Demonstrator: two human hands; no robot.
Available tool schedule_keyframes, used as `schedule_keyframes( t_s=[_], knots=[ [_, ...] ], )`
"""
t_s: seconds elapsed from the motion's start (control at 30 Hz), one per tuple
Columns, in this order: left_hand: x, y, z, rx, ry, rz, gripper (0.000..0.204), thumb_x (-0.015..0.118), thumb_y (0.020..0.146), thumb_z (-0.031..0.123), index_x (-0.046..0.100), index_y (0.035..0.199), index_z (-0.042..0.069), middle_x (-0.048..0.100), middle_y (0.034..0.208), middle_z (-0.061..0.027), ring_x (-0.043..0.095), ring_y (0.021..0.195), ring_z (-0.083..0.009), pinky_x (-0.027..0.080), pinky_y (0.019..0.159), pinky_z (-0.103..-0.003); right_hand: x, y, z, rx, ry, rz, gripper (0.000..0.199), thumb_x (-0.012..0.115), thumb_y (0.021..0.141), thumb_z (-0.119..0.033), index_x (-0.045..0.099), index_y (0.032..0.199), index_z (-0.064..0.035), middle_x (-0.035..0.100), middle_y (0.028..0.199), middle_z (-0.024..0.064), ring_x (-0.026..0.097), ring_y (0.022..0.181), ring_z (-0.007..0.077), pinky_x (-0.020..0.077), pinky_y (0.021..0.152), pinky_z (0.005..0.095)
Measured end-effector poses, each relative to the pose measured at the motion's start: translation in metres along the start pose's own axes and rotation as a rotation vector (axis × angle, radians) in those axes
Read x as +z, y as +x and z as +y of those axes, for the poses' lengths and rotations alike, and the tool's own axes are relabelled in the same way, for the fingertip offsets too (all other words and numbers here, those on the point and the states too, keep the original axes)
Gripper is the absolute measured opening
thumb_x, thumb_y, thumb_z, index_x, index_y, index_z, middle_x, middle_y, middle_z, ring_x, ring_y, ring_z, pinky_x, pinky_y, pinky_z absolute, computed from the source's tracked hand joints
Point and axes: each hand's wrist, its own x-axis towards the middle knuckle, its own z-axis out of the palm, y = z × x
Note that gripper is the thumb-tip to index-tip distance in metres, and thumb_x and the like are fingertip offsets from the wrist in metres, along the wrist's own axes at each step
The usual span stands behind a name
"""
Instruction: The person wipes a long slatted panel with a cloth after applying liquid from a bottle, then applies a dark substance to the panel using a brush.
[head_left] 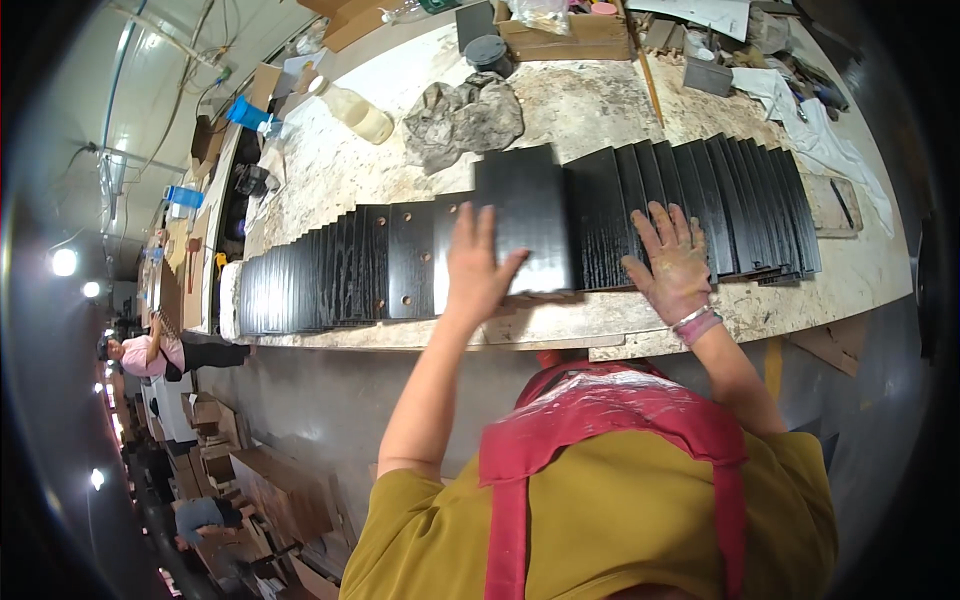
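Note:
Overlapping black panels [600, 200] lie fanned in a long row along the near side of the worktable [590, 95]. My left hand [478, 262] rests with fingers stretched out over one smooth black panel [535, 215], which sticks up higher than its neighbours and looks slightly blurred. To its left, other black panels [408, 245] with small round holes overlap closely toward the table's left end. My right hand [672, 262], stained and spread flat, touches the right-hand group of panels [745, 200]. Neither hand has its fingers wrapped around anything.
Behind the panels lie a crumpled grey cloth [460, 120], a bottle of pale liquid [352, 110] and a dark round tub [488, 55]. A wooden box [565, 38] stands at the back. White rags [815, 125] lie far right. A person in pink [150, 355] stands off left.

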Motion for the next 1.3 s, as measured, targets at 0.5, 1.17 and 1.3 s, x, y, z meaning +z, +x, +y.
schedule_keyframes(
  t_s=[0.5, 1.17, 1.3],
  knots=[
    [-0.085, -0.062, -0.149, -0.091, 0.447, -0.132, 0.073, 0.058, 0.088, 0.051, 0.036, 0.146, 0.012, 0.039, 0.146, -0.021, 0.03, 0.137, -0.0423, 0.022, 0.108, -0.062, -0.022, 0.025, -0.113, -0.095, 0.101, 0.126, 0.067, 0.061, 0.085, -0.044, 0.044, 0.14, -0.0109, 0.041, 0.143, 0.0159, 0.034, 0.134, 0.0395, 0.0257, 0.11, 0.0515],
    [-0.048, -0.036, -0.068, 0.519, -0.323, -0.267, 0.088, 0.076, 0.078, 0.023, 0.025, 0.147, 0.002, 0.021, 0.154, -0.0235, 0.034, 0.134, -0.0462, 0.035, 0.109, -0.048, 0.017, 0.041, -0.169, -0.045, 0.578, 0.192, 0.057, 0.063, 0.085, -0.02, 0.046, 0.137, -0.0043, 0.049, 0.137, 0.0182, 0.044, 0.13, 0.0354, 0.0297, 0.111, 0.0459],
    [-0.071, -0.021, -0.088, 0.241, -0.579, -0.413, 0.083, 0.073, 0.082, 0.027, 0.027, 0.147, 0.001, 0.039, 0.145, -0.0255, 0.038, 0.134, -0.0391, 0.034, 0.11, -0.042, 0.02, 0.039, -0.202, -0.111, 0.215, -0.019, 0.058, 0.064, 0.084, -0.036, 0.05, 0.133, -0.0087, 0.046, 0.139, 0.0149, 0.037, 0.133, 0.0368, 0.0255, 0.112, 0.0521]
  ],
)
